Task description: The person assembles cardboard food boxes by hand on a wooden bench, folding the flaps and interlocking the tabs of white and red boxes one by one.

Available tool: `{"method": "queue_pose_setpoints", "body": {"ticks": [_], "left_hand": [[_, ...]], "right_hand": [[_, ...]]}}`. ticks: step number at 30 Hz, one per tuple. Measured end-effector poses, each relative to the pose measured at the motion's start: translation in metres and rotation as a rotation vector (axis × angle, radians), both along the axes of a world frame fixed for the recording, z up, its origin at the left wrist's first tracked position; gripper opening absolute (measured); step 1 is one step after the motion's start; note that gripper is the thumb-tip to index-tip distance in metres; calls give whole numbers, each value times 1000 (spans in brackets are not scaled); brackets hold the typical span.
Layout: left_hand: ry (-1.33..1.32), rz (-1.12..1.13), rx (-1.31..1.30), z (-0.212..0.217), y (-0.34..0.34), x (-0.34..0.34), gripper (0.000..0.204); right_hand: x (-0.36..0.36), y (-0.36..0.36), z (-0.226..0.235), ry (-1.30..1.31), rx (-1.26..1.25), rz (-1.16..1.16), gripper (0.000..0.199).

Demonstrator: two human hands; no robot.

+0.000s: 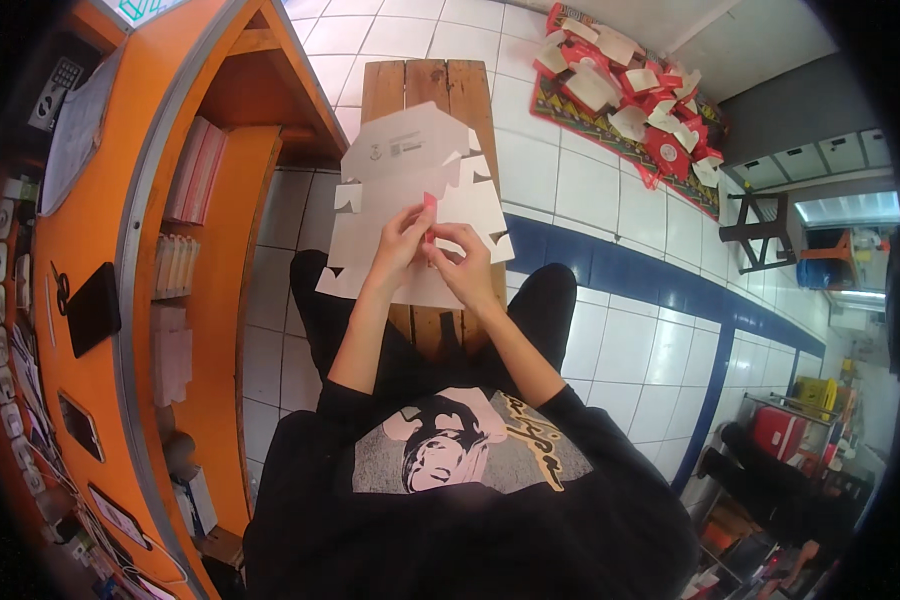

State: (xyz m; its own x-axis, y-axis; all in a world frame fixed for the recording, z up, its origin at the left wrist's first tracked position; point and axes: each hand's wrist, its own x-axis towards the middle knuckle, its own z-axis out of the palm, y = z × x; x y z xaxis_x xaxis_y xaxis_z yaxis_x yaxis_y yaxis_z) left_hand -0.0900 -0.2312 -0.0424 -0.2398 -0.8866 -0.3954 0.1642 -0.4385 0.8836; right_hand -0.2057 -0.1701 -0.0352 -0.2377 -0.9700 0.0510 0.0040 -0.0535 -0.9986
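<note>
The bare left hand (402, 243) and bare right hand (463, 262) are partly hiding a small pinkish-red piece (430, 200), leaving its shape unclear. A flat white cardboard blank (378, 190) is covering much of the brown wooden-plank bench (426, 80); the blank's dark printing (396, 149) is showing too small to read. At lower right, a black-clothed person (785, 490) is blending into dim blur.

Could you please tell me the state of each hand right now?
Left hand: closed, pinching the small red piece.
Right hand: partly closed beside it; its grip cannot be told.
</note>
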Motion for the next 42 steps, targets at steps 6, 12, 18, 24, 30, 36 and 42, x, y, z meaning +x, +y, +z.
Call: {"method": "queue_pose_setpoints", "body": {"ticks": [6, 12, 18, 24, 30, 36, 42], "left_hand": [[33, -37, 2, -3, 2, 8, 44], [-414, 51, -417, 19, -3, 22, 25], [-634, 357, -667, 67, -5, 38, 21], [-316, 503, -576, 80, -3, 36, 23], [107, 348, -320, 100, 21, 28, 25], [51, 269, -310, 115, 26, 38, 28], [11, 235, -428, 107, 42, 19, 31]], "right_hand": [[-6, -6, -16, -279, 53, 131, 36], [-24, -6, -40, -233, 69, -9, 42], [-36, -9, -17, 627, 51, -304, 52], [2, 21, 33, 550, -597, 336, 56], [15, 9, 54, 798, -619, 62, 52], [-4, 16, 75, 788, -656, 283, 57], [0, 21, 73, 774, -618, 70, 57]]}}
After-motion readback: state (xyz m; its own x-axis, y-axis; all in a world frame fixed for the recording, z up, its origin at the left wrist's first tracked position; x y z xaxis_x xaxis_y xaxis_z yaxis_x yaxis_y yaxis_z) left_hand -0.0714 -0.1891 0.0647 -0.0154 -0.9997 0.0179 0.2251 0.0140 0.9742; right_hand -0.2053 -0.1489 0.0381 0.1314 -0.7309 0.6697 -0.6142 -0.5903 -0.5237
